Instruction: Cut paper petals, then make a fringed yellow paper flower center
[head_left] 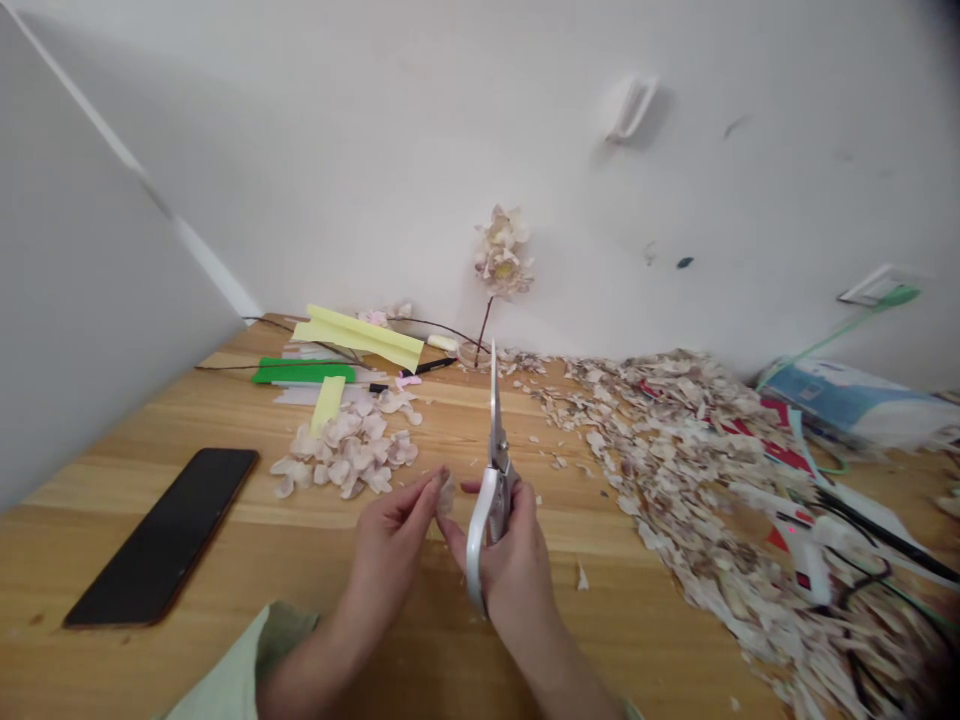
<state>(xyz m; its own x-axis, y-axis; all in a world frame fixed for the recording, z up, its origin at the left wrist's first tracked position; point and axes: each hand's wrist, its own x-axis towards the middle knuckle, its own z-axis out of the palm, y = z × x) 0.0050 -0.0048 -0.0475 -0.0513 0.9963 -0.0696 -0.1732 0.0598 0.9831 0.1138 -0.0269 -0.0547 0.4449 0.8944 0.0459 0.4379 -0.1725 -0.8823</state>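
Observation:
My left hand (391, 525) pinches a small pale fabric petal (446, 496) between thumb and fingertips. My right hand (514, 570) is shut around the white handles of a pair of scissors (492, 470), with the steel blades pointing up and away from me. The blades stand just right of the petal and look closed. Behind my hands, a heap of pale pink petals (345, 447) lies on the wooden table (480, 540).
A black smartphone (161, 537) lies at the left. Cut scraps (675, 470) spread widely across the right, around a hot glue gun (802, 545) with cords. Yellow and green paper strips, a marker and a paper flower on a stem stand at the back, against the white wall.

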